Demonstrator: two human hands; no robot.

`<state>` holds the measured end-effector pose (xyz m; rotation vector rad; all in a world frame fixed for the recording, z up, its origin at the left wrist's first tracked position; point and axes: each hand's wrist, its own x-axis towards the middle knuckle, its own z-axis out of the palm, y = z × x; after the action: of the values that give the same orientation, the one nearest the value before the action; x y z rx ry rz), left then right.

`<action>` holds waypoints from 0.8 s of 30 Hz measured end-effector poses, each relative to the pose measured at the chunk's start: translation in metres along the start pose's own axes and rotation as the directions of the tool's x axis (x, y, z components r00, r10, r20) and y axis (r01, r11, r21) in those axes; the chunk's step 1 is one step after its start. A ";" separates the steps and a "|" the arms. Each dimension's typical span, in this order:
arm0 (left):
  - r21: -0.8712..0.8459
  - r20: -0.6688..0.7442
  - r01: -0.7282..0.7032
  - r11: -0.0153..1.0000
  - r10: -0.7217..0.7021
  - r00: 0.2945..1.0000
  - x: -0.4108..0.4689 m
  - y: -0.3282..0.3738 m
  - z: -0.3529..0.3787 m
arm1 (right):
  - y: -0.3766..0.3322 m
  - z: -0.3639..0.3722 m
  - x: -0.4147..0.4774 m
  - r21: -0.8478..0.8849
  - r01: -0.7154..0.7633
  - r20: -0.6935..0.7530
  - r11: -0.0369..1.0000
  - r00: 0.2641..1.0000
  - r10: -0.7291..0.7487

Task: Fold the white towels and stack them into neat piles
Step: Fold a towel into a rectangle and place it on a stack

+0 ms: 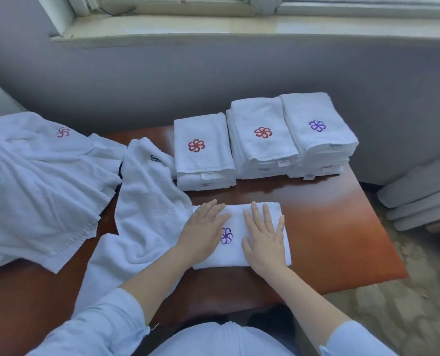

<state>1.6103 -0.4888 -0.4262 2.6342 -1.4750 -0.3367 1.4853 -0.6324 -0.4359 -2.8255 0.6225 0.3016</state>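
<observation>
Smoothing step: left hand (pixel 203 229) and right hand (pixel 265 240) flat on folded towel (pixel 233 254), fingers (pixel 255 214) straight, gripping nothing. Advise even outward pressure, edges squared, before transfer to purple-logo pile (pixel 316 134).

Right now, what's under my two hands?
Your left hand and right hand rest flat on a folded white towel with a purple emblem, lying on the wooden table. Its inner layers are covered.
</observation>
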 end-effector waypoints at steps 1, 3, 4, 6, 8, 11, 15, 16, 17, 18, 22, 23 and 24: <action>0.034 0.055 -0.026 0.999 0.024 0.998 0.003 -0.003 0.006 | 0.003 0.003 -0.002 -0.006 -0.027 0.021 1.000 0.999 0.027; 0.069 0.126 -0.021 0.997 0.012 0.992 0.007 -0.009 0.015 | 0.010 0.008 -0.003 0.040 -0.083 0.076 0.996 0.994 0.080; 0.077 0.151 -0.016 0.997 0.005 0.989 0.009 -0.012 0.019 | 0.014 0.010 -0.003 0.075 -0.097 0.098 0.992 0.991 0.090; 0.082 0.184 -0.021 0.996 0.005 0.983 0.012 -0.019 0.025 | 0.020 0.014 -0.002 0.104 -0.084 0.109 0.991 0.991 0.073; 0.085 0.190 -0.040 0.996 0.023 0.982 0.013 -0.024 0.028 | 0.024 0.018 -0.002 0.101 -0.060 0.098 0.993 0.994 0.050; 0.092 0.172 -0.073 0.993 0.057 0.984 0.014 -0.025 0.032 | 0.028 0.025 -0.003 0.106 -0.040 0.065 0.994 0.997 0.034; 0.140 0.185 -0.080 0.987 0.054 0.981 0.016 -0.025 0.033 | 0.033 0.027 0.003 0.127 -0.018 0.067 0.992 0.998 0.009; 0.149 0.193 -0.080 0.986 0.050 0.980 0.017 -0.025 0.032 | 0.035 0.026 0.005 0.137 -0.009 0.087 0.991 0.996 -0.003; 0.152 0.203 -0.079 0.985 0.047 0.978 0.016 -0.024 0.030 | 0.036 0.024 0.006 0.153 -0.002 0.115 0.988 0.993 -0.016; 0.155 0.211 -0.076 0.985 0.042 0.977 0.016 -0.022 0.029 | 0.038 0.023 0.008 0.167 0.001 0.150 0.986 0.988 -0.027; 0.205 0.242 -0.034 0.978 -0.017 0.970 0.014 -0.009 0.024 | 0.047 0.015 0.013 0.107 0.039 0.274 0.994 0.959 -0.067; 0.210 0.250 -0.015 0.977 -0.039 0.968 0.012 -0.005 0.024 | 0.050 0.013 0.014 0.090 0.057 0.290 0.994 0.954 -0.081; 0.213 0.256 0.006 0.977 -0.062 0.965 0.010 -0.001 0.024 | 0.052 0.011 0.015 0.073 0.076 0.304 0.994 0.948 -0.094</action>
<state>1.6102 -0.4965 -0.4511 2.8766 -1.6237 -0.5823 1.4747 -0.6813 -0.4594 -2.6582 0.4326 0.6777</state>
